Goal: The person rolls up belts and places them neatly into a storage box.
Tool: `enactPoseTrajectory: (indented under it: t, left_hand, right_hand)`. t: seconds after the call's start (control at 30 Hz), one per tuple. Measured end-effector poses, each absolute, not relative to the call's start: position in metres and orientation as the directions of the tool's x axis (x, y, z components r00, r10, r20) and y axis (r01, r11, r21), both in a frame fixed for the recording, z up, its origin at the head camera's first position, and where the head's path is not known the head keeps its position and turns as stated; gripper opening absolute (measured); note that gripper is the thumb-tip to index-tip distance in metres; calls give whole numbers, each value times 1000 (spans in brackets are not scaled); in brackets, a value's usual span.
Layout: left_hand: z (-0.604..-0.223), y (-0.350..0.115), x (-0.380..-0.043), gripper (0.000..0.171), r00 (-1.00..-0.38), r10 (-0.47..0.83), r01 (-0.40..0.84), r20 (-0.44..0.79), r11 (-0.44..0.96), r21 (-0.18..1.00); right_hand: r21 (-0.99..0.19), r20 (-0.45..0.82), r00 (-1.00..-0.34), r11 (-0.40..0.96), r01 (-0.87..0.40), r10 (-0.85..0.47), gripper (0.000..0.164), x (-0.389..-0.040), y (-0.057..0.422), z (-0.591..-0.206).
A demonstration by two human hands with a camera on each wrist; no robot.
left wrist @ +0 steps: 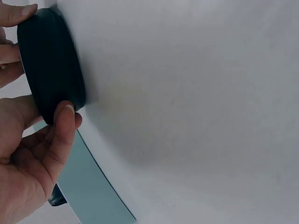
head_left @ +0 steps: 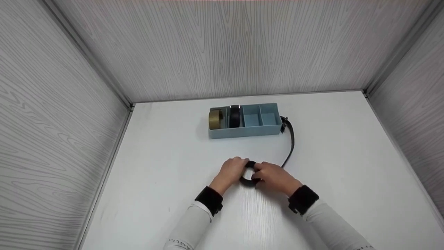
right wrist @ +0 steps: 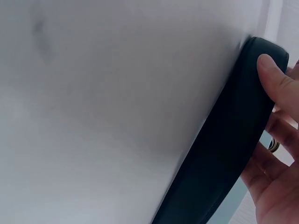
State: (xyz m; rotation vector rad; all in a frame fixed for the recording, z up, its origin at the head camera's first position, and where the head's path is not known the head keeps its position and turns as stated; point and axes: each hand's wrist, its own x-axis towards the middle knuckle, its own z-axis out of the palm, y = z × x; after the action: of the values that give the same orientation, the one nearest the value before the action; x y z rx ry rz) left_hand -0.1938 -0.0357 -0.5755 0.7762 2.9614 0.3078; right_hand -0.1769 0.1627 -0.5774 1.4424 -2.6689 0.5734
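Note:
A black leather belt [head_left: 248, 183] is wound into a loop on the white table, standing on its edge. My left hand [head_left: 232, 170] pinches the loop's left side, and in the left wrist view its thumb and fingers close on the wound strap [left wrist: 51, 65]. On the right side, my right hand [head_left: 275, 177] grips the same loop, thumb on the outer face of the strap [right wrist: 224, 135] and some fingers inside. From beside the right hand the belt's loose length [head_left: 292, 139] curves away to its buckle [head_left: 284, 121], by the box's right end.
Beyond the hands stands a blue-grey box [head_left: 246, 132] with several compartments in a row. A tan coiled belt [head_left: 215, 119] sits in its leftmost compartment, a dark coiled belt [head_left: 235, 117] with a metal buckle in the one beside it. Wood-grain walls [head_left: 225, 52] enclose the table.

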Motion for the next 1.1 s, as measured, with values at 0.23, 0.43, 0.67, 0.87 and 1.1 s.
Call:
enactPoseTrajectory:
  t: [0.23, 0.43, 0.67, 0.87, 1.1]
  left_hand:
    - [-578, -31, -187, 9, -925, 380, 360, -14, 885, 295]
    - [-572, -28, -182, 11, -947, 316, 278, -56, 896, 346]
    - [-568, -40, -189, 20, -911, 407, 383, -73, 897, 221]
    - [-573, -46, -195, 23, -843, 537, 530, -15, 837, 139]
    - [-579, -41, -198, 16, -794, 605, 607, 61, 785, 122]
  right_hand:
    - [-262, 231, -593, 538, -802, -771, 21, -173, 158, -578]
    - [-191, 272, -563, 530, -826, -780, 15, -171, 158, -583]
    - [-184, 275, -526, 493, -850, -805, 34, -173, 170, -580]
    - [-164, 319, -508, 481, -861, -800, 44, -174, 176, -581]
    - [-169, 348, -457, 424, -890, -819, 26, -174, 172, -585]
